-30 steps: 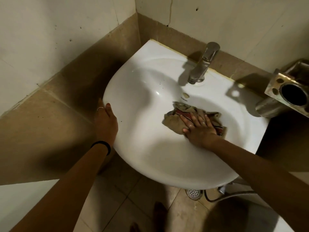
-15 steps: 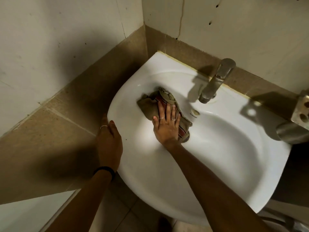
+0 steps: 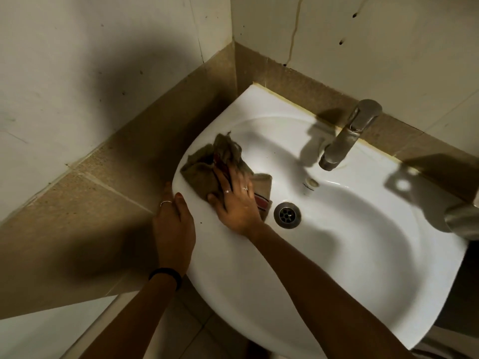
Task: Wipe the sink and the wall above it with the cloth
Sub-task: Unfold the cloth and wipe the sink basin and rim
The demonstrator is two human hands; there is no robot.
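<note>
Head view, white sink (image 3: 337, 268) in tiled corner, beige wall (image 3: 375, 47)

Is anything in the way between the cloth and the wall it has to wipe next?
Nothing visible. The cloth lies under the right hand on the sink's left rim, and the wall rises bare behind. The faucet stands off to the right.

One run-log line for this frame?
phase: wiping sink left rim | right hand: flat on cloth | left hand: on rim | wall: untouched
</note>
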